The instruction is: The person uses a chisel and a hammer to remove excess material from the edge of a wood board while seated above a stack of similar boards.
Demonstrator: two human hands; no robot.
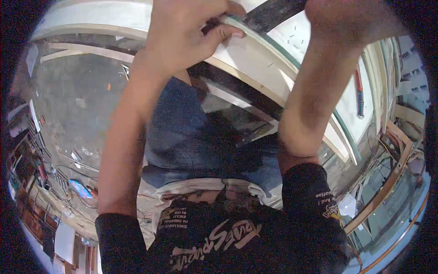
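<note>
At the top of the head view my left hand (189, 29) is closed over the edge of a white panel (255, 52) with a thin green rim. Its thumb presses along the rim, and the fingertips are partly hidden behind it. My right hand (351, 20) reaches over the panel's far right part; it is smeared by motion and its fingers are hidden or out of the picture. A dark flat strip (276, 14) lies on the white surface between the two hands.
On the panel's right part lies a slim tool (359, 93) with a red and blue handle. A wooden frame (388, 169) stands at the right. A grey floor (73, 105) spreads to the left, with a blue object (81, 188) and cables on it.
</note>
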